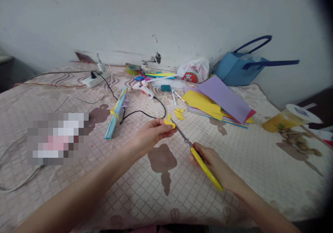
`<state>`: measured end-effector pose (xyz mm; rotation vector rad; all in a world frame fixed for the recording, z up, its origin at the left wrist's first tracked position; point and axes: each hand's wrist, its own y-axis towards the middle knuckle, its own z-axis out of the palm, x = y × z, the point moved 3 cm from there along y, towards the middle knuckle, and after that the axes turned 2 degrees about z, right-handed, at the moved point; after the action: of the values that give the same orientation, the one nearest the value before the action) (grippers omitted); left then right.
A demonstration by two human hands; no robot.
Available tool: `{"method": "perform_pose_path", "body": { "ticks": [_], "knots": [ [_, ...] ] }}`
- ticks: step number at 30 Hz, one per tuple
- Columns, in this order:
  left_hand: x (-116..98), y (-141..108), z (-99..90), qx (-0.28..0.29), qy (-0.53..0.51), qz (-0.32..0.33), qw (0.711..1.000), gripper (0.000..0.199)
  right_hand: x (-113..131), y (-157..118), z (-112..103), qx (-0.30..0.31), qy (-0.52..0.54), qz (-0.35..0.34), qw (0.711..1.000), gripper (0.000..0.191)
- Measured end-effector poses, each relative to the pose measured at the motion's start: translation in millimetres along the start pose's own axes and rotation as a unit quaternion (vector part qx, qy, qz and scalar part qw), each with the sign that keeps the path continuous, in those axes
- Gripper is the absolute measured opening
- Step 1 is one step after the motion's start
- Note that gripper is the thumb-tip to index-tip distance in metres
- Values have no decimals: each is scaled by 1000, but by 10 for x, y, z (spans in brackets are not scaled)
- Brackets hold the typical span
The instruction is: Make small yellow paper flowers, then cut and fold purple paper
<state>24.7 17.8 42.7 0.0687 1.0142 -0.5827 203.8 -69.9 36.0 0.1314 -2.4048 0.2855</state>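
Pinching a lobed yellow paper cutout (169, 121) between thumb and fingers, a person's left hand (156, 130) presents it at the middle of a patterned tablecloth (208, 205), from about eight o'clock of the paper. The right hand (212, 160), between four and five o'clock, is wrapped around the yellow handles of a pair of scissors (205, 169), whose long axis runs from half past ten at the tips to half past four at the handles. The blade tips meet the cutout's right edge; whether paper lies between them cannot be told. The left hand is the nearer, in contact with the cutout, while the right reaches it only by the length of the tool. One lobe points to twelve o'clock; fingers cover too much to settle the cutout's long axis. Yellow paper scraps (179, 113) lie just beyond, between one and two o'clock.

Among the containers, a lidded plastic cup (275, 122) at three o'clock holds an orange-yellow drink, a straw rising from its lid. Between one and two o'clock stands a blue tote bag (231, 68), something pale showing at its mouth. A white plastic bag (200, 66) sits at one o'clock, its contents hidden.
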Motion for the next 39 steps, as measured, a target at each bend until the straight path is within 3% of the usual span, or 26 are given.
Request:
{"method": "perform_pose_path", "body": {
  "ticks": [17, 30, 33, 35, 39],
  "knots": [
    [-20, 26, -91, 28, 17, -29, 999, 18, 13, -10, 3, 19, 19, 1, 1000, 23],
    [3, 37, -101, 45, 12, -40, 998, 22, 7, -24, 1, 36, 91, 2, 995, 23],
    [10, 43, -136, 52, 42, -34, 997, 26, -157, 51, -118, -10, 42, 6, 999, 27],
    [14, 52, -171, 53, 70, -21, 996, 27, -366, 153, -279, -76, -52, 42, 995, 27],
    [37, 80, -258, 37, 108, -3, 994, 25, -861, 408, -711, -205, -248, 157, 934, 40]
  ]
}}
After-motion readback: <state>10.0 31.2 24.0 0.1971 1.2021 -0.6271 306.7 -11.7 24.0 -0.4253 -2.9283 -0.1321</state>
